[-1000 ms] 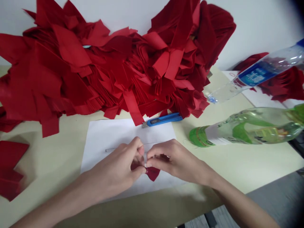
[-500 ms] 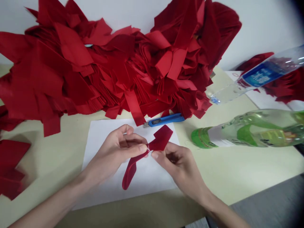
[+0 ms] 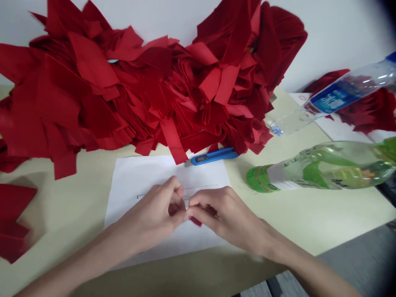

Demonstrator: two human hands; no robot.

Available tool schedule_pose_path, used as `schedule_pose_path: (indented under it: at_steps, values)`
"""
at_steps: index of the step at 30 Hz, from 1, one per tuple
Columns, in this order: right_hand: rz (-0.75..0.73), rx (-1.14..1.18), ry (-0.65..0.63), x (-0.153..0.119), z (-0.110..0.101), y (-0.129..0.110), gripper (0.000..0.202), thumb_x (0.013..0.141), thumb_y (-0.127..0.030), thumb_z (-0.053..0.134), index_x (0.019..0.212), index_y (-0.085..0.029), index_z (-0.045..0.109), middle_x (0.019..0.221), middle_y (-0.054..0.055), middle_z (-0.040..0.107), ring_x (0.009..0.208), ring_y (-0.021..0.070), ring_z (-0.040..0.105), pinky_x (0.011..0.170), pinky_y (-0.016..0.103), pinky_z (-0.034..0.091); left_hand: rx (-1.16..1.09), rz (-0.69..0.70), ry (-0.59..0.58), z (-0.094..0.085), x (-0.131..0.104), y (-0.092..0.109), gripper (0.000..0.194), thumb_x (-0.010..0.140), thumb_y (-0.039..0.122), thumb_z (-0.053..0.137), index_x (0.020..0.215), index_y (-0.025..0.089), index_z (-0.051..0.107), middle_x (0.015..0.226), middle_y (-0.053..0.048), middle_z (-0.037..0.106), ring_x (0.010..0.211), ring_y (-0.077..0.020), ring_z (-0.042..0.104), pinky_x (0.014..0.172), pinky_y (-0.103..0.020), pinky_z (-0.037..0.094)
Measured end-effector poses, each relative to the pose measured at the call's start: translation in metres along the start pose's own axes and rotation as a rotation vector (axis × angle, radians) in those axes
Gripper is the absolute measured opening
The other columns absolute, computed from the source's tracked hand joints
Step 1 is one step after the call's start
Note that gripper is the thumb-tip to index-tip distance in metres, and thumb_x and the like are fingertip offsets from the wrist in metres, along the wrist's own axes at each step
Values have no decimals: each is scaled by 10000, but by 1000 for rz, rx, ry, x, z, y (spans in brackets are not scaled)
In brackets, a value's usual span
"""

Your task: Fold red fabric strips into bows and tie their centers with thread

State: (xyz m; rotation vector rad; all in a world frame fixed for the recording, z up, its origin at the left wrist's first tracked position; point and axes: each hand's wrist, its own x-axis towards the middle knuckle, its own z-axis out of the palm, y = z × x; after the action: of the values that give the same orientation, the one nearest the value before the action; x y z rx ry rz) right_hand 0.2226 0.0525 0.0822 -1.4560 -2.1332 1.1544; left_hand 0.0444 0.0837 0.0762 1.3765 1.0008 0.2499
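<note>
Over a white paper sheet (image 3: 139, 175) with thin lines drawn on it, my two hands meet fingertip to fingertip. My left hand (image 3: 163, 206) is closed in a pinch. My right hand (image 3: 221, 210) pinches as well, thumb against forefinger, right beside the left thumb. A small corner of a dark red velvety fabric strip (image 3: 195, 221) peeks out below the fingers; the rest of the strip is hidden behind the hands. Whatever lies between the right fingertips is too small to make out. A blue utility knife (image 3: 213, 156) lies just beyond, at the sheet's far edge.
A large heap of red fabric strips (image 3: 139, 95) spreads along the wall. More red pieces (image 3: 15, 222) lie at the left. At the right lie a green-capped bottle (image 3: 321, 167) and a clear blue-labelled bottle (image 3: 331, 99), before another red pile (image 3: 374, 111).
My hands have drawn together and turned knuckles-up, slightly lower. The red strip, tied with white thread and plainly visible before, is now mostly covered by the fingers. The view has shifted slightly.
</note>
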Motion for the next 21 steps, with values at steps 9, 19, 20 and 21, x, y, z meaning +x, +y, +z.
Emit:
schedule_pose_path:
  at_steps: [9,19,20,21]
  values:
    - [85,110,423,-6,23,-3,179,889,-284,522,800,-159,614,542,-44,445,458,62,341,450,202,289,-595,-18,246,-3,5,5,320,766,166,650,794,222,336,787,39,653,736,-101,588,681,-221,420]
    - [87,563,35,0,-8,6,125,796,-236,597,710,-147,585,631,-20,562,566,82,487,512,189,376,-403,-24,-280,-10,0,5,335,710,128,646,752,217,326,762,15,657,705,-133,592,634,-250,418]
    - [101,483,8,1,-8,5,144,820,-250,578,717,-150,590,613,-25,562,543,77,479,504,189,368,-287,-12,-239,-8,-1,5,308,724,126,624,755,220,332,749,22,654,717,-135,588,635,-248,412]
    - [94,366,-2,2,-7,3,169,843,-259,557,717,-155,597,597,-31,560,519,70,465,500,191,358,-170,7,-167,-6,-1,3,278,741,128,597,759,223,336,725,31,645,706,-137,583,622,-249,403]
